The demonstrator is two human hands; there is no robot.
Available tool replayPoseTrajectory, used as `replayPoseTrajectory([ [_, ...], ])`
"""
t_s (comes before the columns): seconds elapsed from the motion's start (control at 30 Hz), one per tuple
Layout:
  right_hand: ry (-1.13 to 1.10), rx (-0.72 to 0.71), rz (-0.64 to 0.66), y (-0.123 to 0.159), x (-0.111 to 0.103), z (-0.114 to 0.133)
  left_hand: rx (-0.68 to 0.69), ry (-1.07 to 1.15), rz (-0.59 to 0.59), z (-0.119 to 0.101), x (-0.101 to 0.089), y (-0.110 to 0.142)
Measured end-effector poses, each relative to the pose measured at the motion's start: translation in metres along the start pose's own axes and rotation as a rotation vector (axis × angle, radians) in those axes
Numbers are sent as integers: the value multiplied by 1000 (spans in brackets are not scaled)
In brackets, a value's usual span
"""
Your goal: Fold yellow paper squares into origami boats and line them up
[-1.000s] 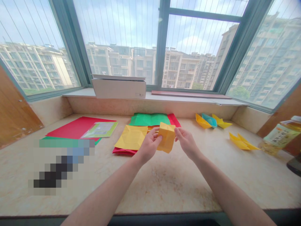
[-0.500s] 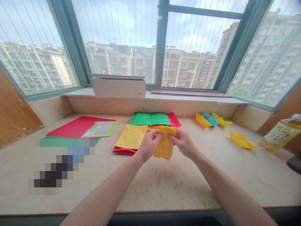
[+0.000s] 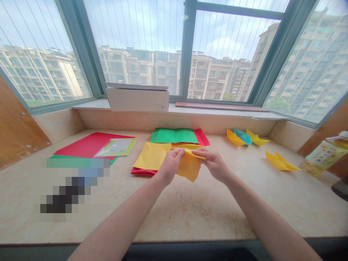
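Observation:
A folded sheet of yellow paper (image 3: pixel 190 167) is held up between my two hands above the counter. My left hand (image 3: pixel 172 165) pinches its left upper part between thumb and fingers. At the upper right, my right hand (image 3: pixel 213 163) grips a folded flap that juts toward the right. The lower part of the sheet hangs down, its bottom edge slanted. Just behind my left hand lies a creased yellow sheet (image 3: pixel 150 156) on top of red paper (image 3: pixel 144 172). Further back is a creased green sheet (image 3: pixel 175 136) with red paper under its right end.
Several folded paper boats, such as a yellow one (image 3: pixel 281 162) and a blue one (image 3: pixel 243 137), sit at the right near an oil bottle (image 3: pixel 323 156). Red sheets (image 3: pixel 81 145) and a clear packet (image 3: pixel 119 147) lie left. A white box (image 3: pixel 138 100) stands on the sill.
The yellow paper was an upright folded piece. Both hands shifted their grip on it, and its top edge is now turned into a flap pointing right while the lower part hangs down.

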State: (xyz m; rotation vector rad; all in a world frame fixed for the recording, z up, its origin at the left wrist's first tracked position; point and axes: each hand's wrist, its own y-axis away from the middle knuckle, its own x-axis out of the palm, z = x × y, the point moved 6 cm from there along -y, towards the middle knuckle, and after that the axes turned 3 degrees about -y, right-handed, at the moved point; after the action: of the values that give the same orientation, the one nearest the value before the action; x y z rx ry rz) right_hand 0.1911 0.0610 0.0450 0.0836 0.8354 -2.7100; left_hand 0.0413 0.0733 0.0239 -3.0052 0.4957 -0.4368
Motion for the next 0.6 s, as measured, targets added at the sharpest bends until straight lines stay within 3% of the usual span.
replayPoseTrajectory([
  [0.23,269,-122,-127,3,-7,-6,43,-54,99,-6,7,5],
  [0.37,350,-137,-104,5,-7,1,91,-115,42,-7,6,5],
  [0.5,237,-25,37,3,1,7,104,-89,-18,-6,2,2],
  [0.6,106,98,-12,1,0,3,124,-88,-51,-7,-1,2],
])
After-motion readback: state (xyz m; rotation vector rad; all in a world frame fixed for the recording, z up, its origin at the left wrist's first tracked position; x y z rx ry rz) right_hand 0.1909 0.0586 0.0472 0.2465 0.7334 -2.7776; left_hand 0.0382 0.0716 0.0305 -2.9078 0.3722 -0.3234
